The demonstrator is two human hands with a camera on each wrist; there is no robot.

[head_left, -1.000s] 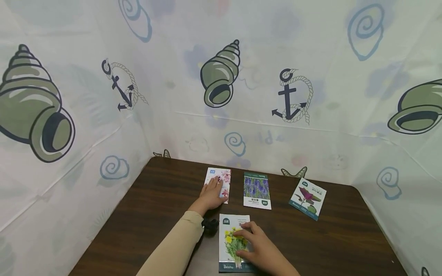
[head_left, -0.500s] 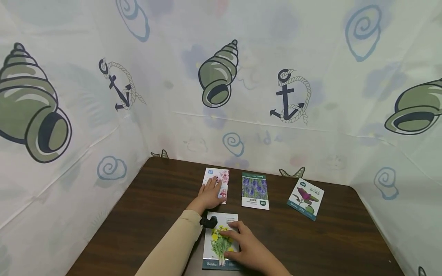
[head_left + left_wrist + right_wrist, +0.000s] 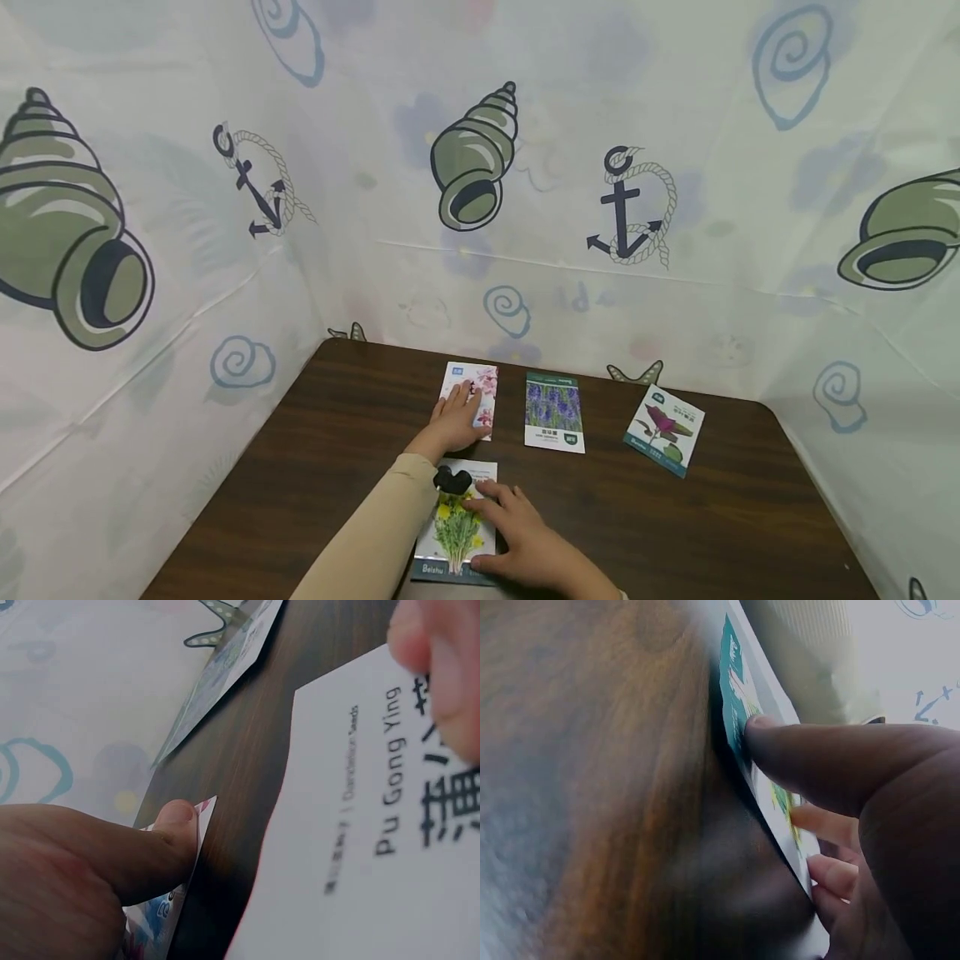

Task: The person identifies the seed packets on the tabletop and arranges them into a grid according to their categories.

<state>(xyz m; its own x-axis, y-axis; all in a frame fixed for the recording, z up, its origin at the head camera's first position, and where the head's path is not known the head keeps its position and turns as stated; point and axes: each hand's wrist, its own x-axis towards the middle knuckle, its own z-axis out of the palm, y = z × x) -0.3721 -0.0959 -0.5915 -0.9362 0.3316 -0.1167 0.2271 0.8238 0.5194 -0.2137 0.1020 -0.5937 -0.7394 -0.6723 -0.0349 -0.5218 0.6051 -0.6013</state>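
Left hand (image 3: 453, 423): laid on the pink-flower packet (image 3: 487, 386), fingers extended, thumb at the packet's right edge.
Right hand (image 3: 528, 533): spread wide over the dandelion packet (image 3: 452, 540); thumb on the lower teal band, fingertips on the printed face nearer the top.
Dandelion packet: on the near part of the tabletop (image 3: 285, 483), nearer the person than the pink-flower packet; marked "Pu Gong Ying" and "Dandelion Seeds". Whether it lies fully flat cannot be told, as the right wrist view is blurred.
Left wrist: beige sleeve (image 3: 367, 533) and a black wrist fitting (image 3: 453, 479), which overlaps the top of the dandelion packet in the head view.
Purple-flower packet (image 3: 555, 408): right of the pink-flower packet, apart from it, lettering inverted.
Magenta-flower packet (image 3: 665, 430): farthest right, turned at an angle.
Tabletop: dark wood grain, rounded far corners.
Backdrop (image 3: 360, 158): pale cloth printed with shells, anchors and starfish, behind the tabletop.
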